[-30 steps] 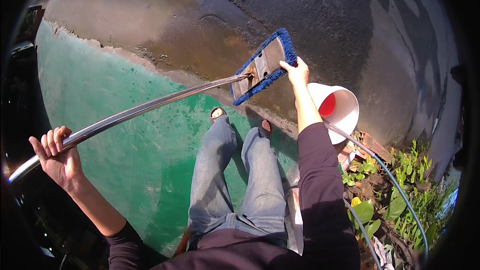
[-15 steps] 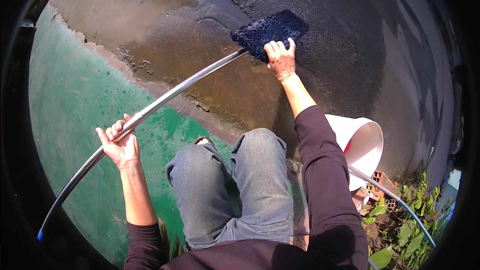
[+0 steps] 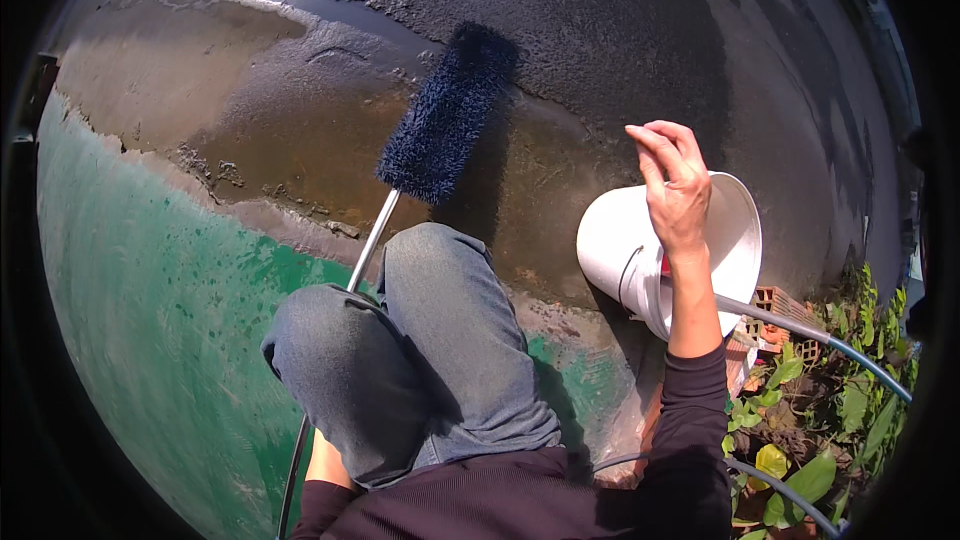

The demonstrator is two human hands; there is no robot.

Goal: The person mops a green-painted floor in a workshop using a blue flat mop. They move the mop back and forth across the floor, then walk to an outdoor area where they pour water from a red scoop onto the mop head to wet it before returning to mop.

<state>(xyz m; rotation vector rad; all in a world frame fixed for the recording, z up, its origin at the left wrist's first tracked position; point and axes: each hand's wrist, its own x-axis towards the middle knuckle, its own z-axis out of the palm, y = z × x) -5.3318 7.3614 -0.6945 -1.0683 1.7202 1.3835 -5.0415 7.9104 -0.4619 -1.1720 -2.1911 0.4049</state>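
Observation:
A mop with a shaggy dark-blue head (image 3: 450,115) lies tilted in front of my knees, over the wet concrete. Its metal handle (image 3: 374,240) runs down past my left knee, which covers part of it. Of my left arm only the bare wrist (image 3: 325,463) shows beside the handle; the left fingers are behind the knee. My right hand (image 3: 677,185) is raised above a white bucket (image 3: 615,230), palm empty, fingers loosely stretched toward the left. The bucket lies on its side with its mouth facing right, and a bit of red shows inside it.
Green-painted floor (image 3: 190,270) spreads at the left, bordered by a rough edge against wet dark concrete (image 3: 600,30). A metal pole with a blue end (image 3: 800,328) reaches out from the bucket. Hollow bricks (image 3: 770,310), leafy plants (image 3: 800,490) and a dark hose (image 3: 790,493) are at lower right.
The mop head has turned more upright and come nearer my knees. My right hand has let go of it and moved right to the bucket. My left hand has dropped behind my knee.

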